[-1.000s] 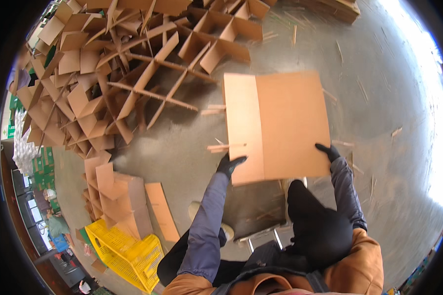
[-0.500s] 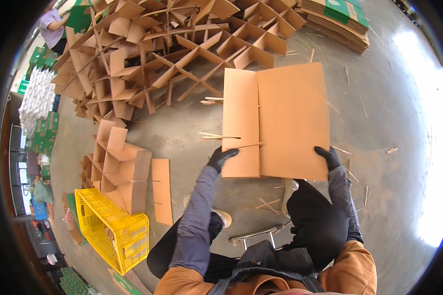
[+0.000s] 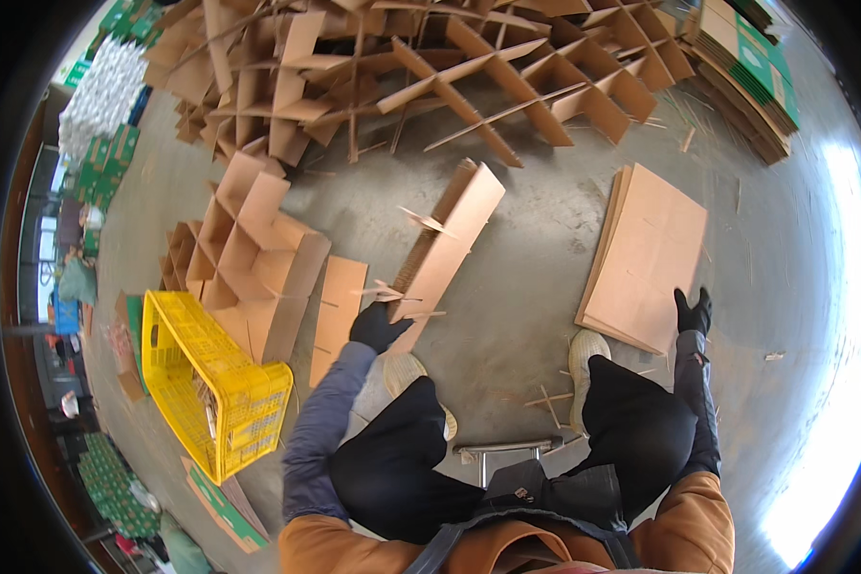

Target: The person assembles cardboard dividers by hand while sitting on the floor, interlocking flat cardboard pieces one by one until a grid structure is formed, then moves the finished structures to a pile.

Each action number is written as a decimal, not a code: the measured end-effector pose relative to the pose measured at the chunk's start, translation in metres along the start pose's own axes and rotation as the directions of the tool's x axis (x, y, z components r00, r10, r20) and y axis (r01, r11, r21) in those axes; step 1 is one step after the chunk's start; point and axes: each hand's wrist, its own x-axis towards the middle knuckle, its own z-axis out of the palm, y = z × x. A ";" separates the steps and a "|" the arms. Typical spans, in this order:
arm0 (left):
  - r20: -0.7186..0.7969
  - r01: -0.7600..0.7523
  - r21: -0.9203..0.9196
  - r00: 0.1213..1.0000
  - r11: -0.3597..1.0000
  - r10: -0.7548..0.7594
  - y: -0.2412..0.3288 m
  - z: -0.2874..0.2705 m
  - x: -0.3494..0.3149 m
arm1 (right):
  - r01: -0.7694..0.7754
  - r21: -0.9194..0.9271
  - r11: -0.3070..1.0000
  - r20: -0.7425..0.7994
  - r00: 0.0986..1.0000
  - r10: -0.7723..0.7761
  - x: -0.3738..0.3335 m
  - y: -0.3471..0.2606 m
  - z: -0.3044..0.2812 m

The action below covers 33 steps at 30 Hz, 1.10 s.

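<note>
My left hand [image 3: 381,327], in a black glove, is closed round the near end of a thick bundle of cardboard strips [image 3: 461,228]. The bundle leans on its long edge, with its layered edges facing left. Thin cardboard slivers [image 3: 429,222] poke out of its side, some close to my fingers. Off to the right, a few flat cardboard sheets [image 3: 646,258] lie stacked on the floor. Beside their near right edge is my black-gloved right hand [image 3: 694,312], thumb and fingers apart, holding nothing.
Slotted cardboard dividers [image 3: 488,77] are heaped across the far side. On the left are another divider grid [image 3: 249,239], a flat slotted strip [image 3: 340,306] and a yellow plastic crate [image 3: 249,407]. A green-and-brown carton stack [image 3: 751,72] stands far right. Slivers litter the floor near my shoes.
The wide sheet that was upright between my hands now lies flat at right, and my right hand is off it. My left hand has moved left and down with the strip bundle, now turned edge-on.
</note>
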 end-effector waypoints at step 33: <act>-0.262 0.173 -0.054 0.948 0.983 -0.181 -0.034 0.056 0.015 | 0.645 0.477 0.597 0.346 0.487 -0.802 -0.176 -0.401 0.163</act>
